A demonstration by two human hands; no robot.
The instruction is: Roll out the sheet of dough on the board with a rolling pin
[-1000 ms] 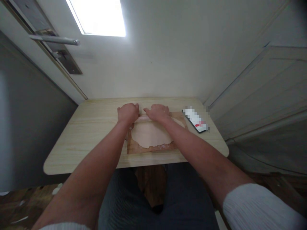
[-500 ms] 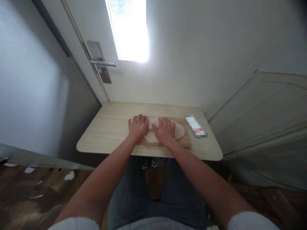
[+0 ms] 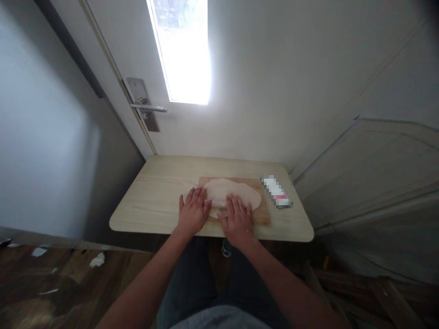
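Flat and loose, the left hand [image 3: 194,212] and the right hand [image 3: 238,224] lie palm down with their fingers out long, and neither one is curled up tight around anything. Between them is a pale bar that looks like a rolling pin [image 3: 218,204]. It is almost the same color as the dough [image 3: 233,187], so I can't be sure where it ends under the palms.

The dough is a thin, wide sheet on the wooden board [image 3: 264,214], and the board sits near the front edge of the table [image 3: 154,192].

Some things could go wrong. If one hand pushes harder than the other, the dough could get thin on that side and rip. If it sticks to the wood or to the bar, it could bunch up. Nothing I can see holds the board down, so a hard push could make it slide. The phone [image 3: 277,192] is just beside the board on the right, so it could get bumped.

Both arms reach in from the bottom, one from each side. The backs of the hands face up, the fingers point away from the person, and the thumbs point in toward each other.
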